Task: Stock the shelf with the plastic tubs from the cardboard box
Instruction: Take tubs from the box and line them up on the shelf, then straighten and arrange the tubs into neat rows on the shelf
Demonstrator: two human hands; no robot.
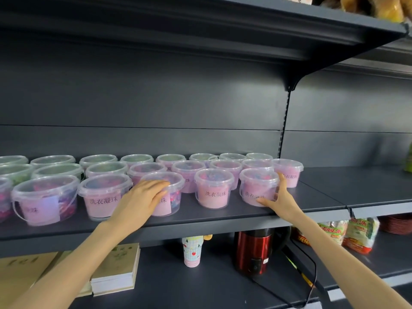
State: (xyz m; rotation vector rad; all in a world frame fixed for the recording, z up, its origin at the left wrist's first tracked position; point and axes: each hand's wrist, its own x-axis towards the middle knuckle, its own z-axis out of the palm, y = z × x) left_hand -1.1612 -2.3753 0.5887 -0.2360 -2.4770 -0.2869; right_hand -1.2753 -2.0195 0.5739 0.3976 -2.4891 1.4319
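Note:
Several clear plastic tubs with pink labels stand in three rows on the dark grey shelf [323, 192]. My left hand [140, 199] lies over the front-row tub [171, 181] near the middle, palm against its side and fingers curved over the lid. My right hand [281, 199] holds the rightmost front-row tub [256, 181], thumb low on its front and index finger up its right side. Both tubs sit on the shelf. One more tub [288, 172] stands just behind my right hand. A tan cardboard surface [22, 273] shows at the bottom left.
The shelf right of the tubs is bare. An upper shelf [289, 30] overhangs. Below stand a red kettle [254, 253] with a black cord, a paper cup [192, 250], stacked notebooks [118, 270] and snack packets [356, 233].

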